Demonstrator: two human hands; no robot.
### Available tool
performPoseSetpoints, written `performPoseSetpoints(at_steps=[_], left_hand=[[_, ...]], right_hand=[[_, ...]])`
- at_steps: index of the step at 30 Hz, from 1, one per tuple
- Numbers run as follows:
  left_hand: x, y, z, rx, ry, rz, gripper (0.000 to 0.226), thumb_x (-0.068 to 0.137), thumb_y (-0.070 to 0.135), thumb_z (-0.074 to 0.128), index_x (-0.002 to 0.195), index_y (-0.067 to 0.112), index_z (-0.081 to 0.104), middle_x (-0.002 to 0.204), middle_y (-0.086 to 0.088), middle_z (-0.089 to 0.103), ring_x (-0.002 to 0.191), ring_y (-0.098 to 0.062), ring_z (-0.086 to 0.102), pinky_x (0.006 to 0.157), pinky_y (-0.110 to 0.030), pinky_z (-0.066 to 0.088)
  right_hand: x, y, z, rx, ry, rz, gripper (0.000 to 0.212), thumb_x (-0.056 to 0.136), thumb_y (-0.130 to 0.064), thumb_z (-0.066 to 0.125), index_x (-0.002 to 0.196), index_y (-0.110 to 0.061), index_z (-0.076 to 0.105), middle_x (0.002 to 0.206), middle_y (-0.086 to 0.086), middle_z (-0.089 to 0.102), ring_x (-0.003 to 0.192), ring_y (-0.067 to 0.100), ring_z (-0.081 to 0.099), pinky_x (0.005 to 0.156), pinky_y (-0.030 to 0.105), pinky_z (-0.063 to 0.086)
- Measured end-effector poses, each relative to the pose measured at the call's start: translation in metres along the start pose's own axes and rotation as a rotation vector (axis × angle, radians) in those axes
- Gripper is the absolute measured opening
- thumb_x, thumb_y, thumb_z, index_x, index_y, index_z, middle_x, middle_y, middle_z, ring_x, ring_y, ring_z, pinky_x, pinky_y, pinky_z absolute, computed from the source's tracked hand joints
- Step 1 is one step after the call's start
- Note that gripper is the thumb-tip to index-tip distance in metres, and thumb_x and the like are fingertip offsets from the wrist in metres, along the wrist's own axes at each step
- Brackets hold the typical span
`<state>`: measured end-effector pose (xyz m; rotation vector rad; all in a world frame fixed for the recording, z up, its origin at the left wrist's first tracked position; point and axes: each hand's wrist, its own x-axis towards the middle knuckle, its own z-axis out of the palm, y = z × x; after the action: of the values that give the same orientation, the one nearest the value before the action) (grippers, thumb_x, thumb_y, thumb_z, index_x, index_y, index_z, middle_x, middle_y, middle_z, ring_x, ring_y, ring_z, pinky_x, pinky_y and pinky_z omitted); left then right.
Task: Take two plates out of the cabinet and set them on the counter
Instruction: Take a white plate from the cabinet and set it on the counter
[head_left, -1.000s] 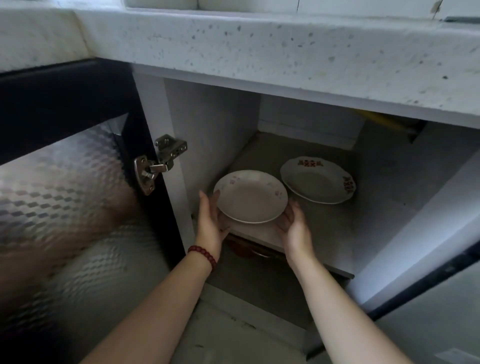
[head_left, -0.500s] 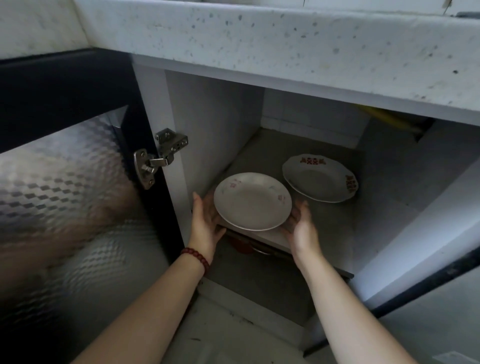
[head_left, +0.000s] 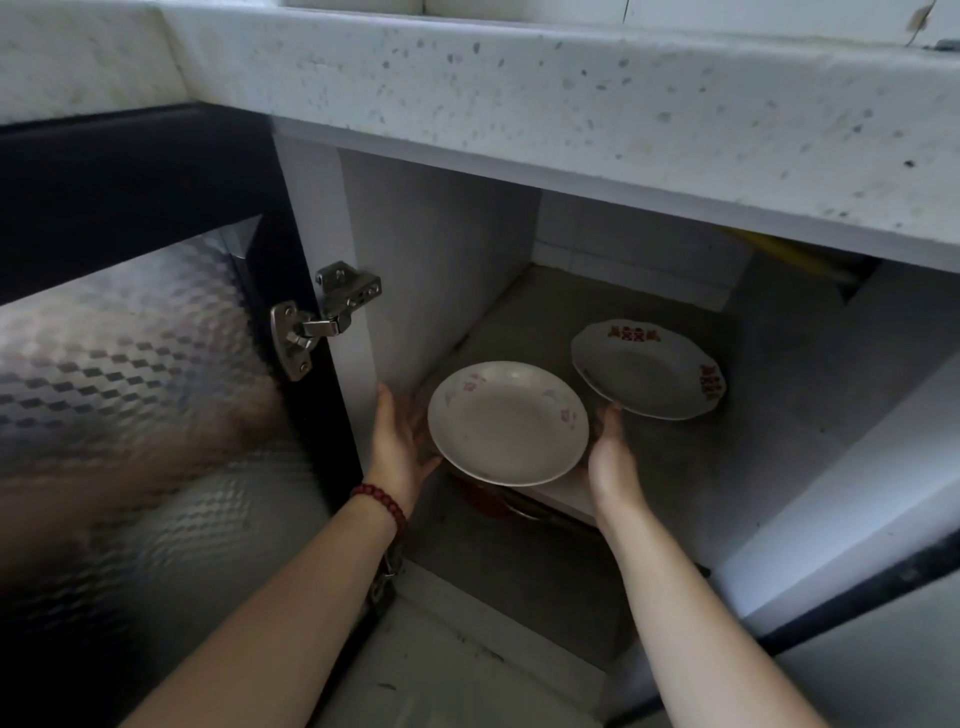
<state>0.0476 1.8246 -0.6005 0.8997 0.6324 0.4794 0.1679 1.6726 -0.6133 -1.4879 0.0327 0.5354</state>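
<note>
"Counting what sits on the table (head_left: 519, 93), how far along is this?"
"No plate shows up there, so I judge the task barely begun. Both plates are in the open cabinet, on the shelf (head_left: 675, 462)"
"And the hands?"
"The left hand (head_left: 402, 441) has its grip on the left rim of the flowered plate (head_left: 506, 421), fingers behind it and thumb hooked under the near edge. The right hand (head_left: 613, 460) lies against the right rim with fingers nearly straight; its thumb is hidden"
"Is the plate lifted?"
"I cannot tell. It juts past the shelf's front edge. The red-patterned plate (head_left: 649, 371) lies further back to the right, just beside it, and no hand holds it"
"So what is left?"
"Carrying this one up, fetching the other, and setting both on the table"
</note>
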Motion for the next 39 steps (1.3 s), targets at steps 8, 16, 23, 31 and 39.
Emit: performPoseSetpoints(at_steps=[8, 16, 23, 31, 39], left_hand=[[-0.003, 0.004, 0.005, -0.002, -0.012, -0.050, 0.073, 0.082, 0.074, 0.016, 0.142, 0.035, 0.030, 0.145, 0.000, 0.041, 0.121, -0.026, 0.046, 0.076, -0.042, 0.043], [-0.001, 0.005, 0.008, 0.061, -0.014, -0.070, 0.074, 0.081, 0.076, 0.014, 0.143, 0.036, 0.026, 0.142, 0.002, 0.043, 0.114, -0.023, 0.049, 0.081, -0.045, 0.045], [-0.030, 0.022, 0.021, 0.036, 0.064, -0.095, 0.072, 0.084, 0.072, 0.012, 0.142, 0.034, 0.029, 0.135, 0.005, 0.048, 0.108, -0.022, 0.051, 0.073, -0.039, 0.045], [-0.130, 0.097, 0.058, 0.033, 0.141, -0.234, 0.073, 0.082, 0.075, 0.014, 0.138, 0.035, 0.036, 0.142, 0.000, 0.045, 0.110, -0.022, 0.054, 0.065, -0.034, 0.047], [-0.223, 0.158, 0.066, 0.056, 0.244, -0.326, 0.082, 0.076, 0.081, 0.019, 0.145, 0.037, 0.019, 0.155, 0.006, 0.024, 0.139, -0.022, 0.028, 0.112, -0.053, 0.022]], right_hand=[[0.009, 0.000, 0.000, 0.055, -0.001, 0.012, 0.055, 0.097, -0.047, 0.029, 0.147, -0.025, 0.026, 0.151, 0.004, 0.038, 0.135, 0.025, 0.038, 0.112, 0.047, 0.031], [0.009, -0.002, -0.001, 0.063, 0.023, 0.043, 0.053, 0.097, -0.046, 0.029, 0.146, -0.025, 0.029, 0.148, 0.006, 0.041, 0.133, 0.027, 0.041, 0.109, 0.047, 0.034], [-0.018, -0.020, -0.001, 0.094, 0.061, 0.095, 0.054, 0.095, -0.048, 0.034, 0.142, -0.022, 0.036, 0.143, 0.006, 0.048, 0.128, 0.027, 0.047, 0.103, 0.042, 0.040], [-0.127, -0.096, -0.009, -0.024, 0.152, 0.165, 0.051, 0.094, -0.045, 0.042, 0.134, -0.015, 0.047, 0.136, 0.009, 0.052, 0.120, 0.028, 0.050, 0.096, 0.039, 0.042], [-0.228, -0.146, -0.006, -0.090, 0.055, 0.214, 0.054, 0.093, -0.054, 0.031, 0.139, -0.028, 0.041, 0.144, 0.003, 0.044, 0.126, 0.022, 0.045, 0.100, 0.038, 0.040]])
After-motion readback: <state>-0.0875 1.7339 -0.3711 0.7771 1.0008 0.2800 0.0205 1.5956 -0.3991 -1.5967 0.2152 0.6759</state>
